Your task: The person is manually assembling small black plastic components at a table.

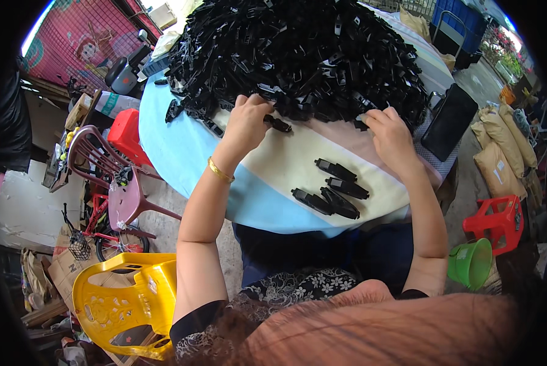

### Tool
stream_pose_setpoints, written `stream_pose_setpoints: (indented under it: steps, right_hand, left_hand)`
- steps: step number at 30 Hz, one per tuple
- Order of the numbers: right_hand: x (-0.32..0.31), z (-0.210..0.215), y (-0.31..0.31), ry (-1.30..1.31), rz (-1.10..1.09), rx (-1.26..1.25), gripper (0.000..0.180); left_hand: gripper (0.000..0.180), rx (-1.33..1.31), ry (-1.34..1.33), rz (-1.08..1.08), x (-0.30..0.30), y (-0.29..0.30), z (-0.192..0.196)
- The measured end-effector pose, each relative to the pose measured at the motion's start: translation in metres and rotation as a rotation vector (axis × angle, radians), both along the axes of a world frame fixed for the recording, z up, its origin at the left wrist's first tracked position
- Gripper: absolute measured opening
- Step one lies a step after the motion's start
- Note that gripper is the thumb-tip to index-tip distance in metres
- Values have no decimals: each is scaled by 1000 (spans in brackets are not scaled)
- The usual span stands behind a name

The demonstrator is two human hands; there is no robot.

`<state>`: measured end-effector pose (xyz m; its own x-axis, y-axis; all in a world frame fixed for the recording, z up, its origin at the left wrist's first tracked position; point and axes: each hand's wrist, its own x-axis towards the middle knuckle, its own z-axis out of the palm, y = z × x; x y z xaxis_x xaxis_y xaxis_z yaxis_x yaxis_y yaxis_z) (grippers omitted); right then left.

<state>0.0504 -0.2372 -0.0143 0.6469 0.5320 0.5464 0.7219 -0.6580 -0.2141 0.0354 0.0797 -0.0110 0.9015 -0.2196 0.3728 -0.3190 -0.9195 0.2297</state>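
A small black plastic part (278, 124) lay at the near edge of the large heap of black plastic parts (298, 55), and the left hand (247, 121) held it by one end, fingers curled closed around it, the free end projecting to the right over the cloth. The right hand (390, 135) rested at the same edge of the heap, further right, with its fingertips pinched on another black piece (361, 124); how firmly it was gripped could not be told. The left wrist carried a gold bangle (219, 171). Nearer the person, four finished-looking black parts (333, 188) lay in a loose group on the cloth, well apart from the heap. The round table (182, 152) was covered by a cloth banded in light blue, cream and pink. A dark flat phone-like slab (449, 121) lay at the right rim. Around the table stood a yellow plastic chair (124, 302), a maroon chair (118, 183), a red stool (498, 219) and a green funnel (471, 262).
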Motion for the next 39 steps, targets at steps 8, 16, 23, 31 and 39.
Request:
stream_pose_setpoints:
  steps: [8,16,23,31,39]
  right_hand:
    - [5,0,6,-125,-69,-171,16]
    - [-23,12,8,212,215,13,18]
    - [-11,-1,10,182,261,54,12]
    - [-12,-1,15,414,337,95,13]
    - [13,-13,6,-171,-95,-199,28]
  left_hand:
    - [22,-184,83,-429,-17,-60,-13]
    - [24,-369,106,-368,-31,-81,-16]
    - [16,-375,204,-350,-28,-77,-12]
    - [20,-373,427,-502,-21,-72,-8]
    - [29,18,-238,-119,10,-36,-20]
